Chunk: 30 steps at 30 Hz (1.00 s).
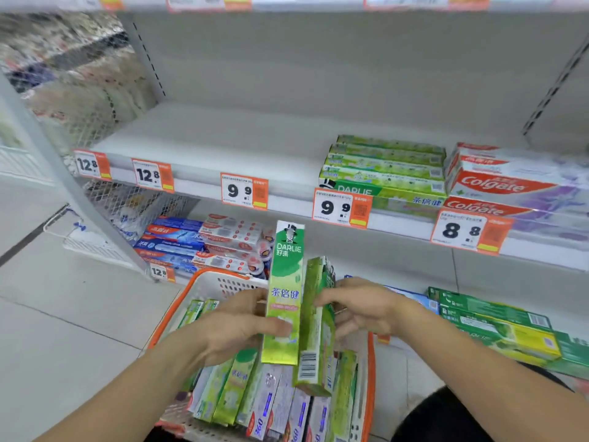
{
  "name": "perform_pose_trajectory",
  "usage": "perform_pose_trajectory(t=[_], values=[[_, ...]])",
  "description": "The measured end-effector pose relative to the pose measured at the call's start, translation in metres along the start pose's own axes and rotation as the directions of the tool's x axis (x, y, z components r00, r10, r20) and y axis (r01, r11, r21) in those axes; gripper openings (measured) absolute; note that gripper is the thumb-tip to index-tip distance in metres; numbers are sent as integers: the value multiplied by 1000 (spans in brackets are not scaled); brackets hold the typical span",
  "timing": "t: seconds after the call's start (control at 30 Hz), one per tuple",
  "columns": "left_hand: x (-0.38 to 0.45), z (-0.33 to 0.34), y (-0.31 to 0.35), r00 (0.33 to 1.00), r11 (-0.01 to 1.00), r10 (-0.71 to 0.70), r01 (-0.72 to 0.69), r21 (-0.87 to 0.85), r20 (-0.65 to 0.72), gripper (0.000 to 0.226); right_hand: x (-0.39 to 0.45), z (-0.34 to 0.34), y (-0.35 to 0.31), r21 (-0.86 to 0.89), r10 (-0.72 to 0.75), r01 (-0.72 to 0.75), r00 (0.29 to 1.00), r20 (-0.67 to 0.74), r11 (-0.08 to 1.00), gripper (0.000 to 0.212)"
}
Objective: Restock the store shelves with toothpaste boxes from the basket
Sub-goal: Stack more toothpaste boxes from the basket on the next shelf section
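Right now your left hand (242, 323) is gripping an upright green Darlie box (284, 295), thumb curled across its front face and fingers behind it, while your right hand (357, 309) is holding a second green box (314, 327) just beside the first, fingers curled round its far side and its barcode end pointing down. Both boxes are standing on end above the orange basket (369, 378), touching or nearly touching each other. Below them the basket is holding more toothpaste boxes (271, 400), green ones and pale ones with purple print, leaning on end in a row. Beyond the basket, the middle shelf (207, 145) is carrying a stack of green Darlie boxes (385, 167) lying flat at its right part, with Colgate boxes (510, 180) stacked just to the right of them. Orange-edged price tags (243, 191) are running along the shelf's front lip. On the lower shelf, blue and red boxes (204, 244) are lying stacked at the left, and darker green boxes (497, 327) are lying flat at the right, near your right forearm.
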<state>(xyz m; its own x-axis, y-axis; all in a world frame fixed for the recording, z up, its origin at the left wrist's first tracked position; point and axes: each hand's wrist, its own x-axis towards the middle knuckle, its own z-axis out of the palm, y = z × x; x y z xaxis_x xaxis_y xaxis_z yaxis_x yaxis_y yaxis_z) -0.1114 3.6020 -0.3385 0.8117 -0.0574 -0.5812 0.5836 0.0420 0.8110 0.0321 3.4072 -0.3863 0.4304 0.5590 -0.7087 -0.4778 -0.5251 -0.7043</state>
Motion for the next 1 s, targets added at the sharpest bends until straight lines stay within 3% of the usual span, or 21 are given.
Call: perform_pose_trajectory(t=[0.13,0.27,0.47,0.57,0.63,0.7,0.87,1.0], values=[[2,12,5,996,997,77,-77,2,-54,73,-22,-4,0,79,-131,134,990,-43,988,75],[15,15,5,962,996,88,-83,30,-260,93,-29,6,-1,74,-271,277,959,-77,958,54],[26,29,0,960,997,71,-56,60,-270,79,-24,14,9,-45,-402,403,884,-238,914,74],[27,32,7,948,994,105,-102,26,-301,65,-30,8,6,-20,-451,463,853,-263,886,62],[25,31,13,934,986,152,-166,-17,-323,69,-35,6,-1,-27,-525,539,806,-274,842,52],[22,31,18,914,966,218,-251,-57,-341,75,-43,9,-8,-50,-598,608,757,-262,792,50],[13,36,27,847,896,348,-427,-124,-402,73,-58,3,-25,-100,-648,640,753,-118,762,72],[19,43,39,804,852,381,-497,-164,-456,76,-74,-5,-54,-250,-721,679,676,-153,690,62]])
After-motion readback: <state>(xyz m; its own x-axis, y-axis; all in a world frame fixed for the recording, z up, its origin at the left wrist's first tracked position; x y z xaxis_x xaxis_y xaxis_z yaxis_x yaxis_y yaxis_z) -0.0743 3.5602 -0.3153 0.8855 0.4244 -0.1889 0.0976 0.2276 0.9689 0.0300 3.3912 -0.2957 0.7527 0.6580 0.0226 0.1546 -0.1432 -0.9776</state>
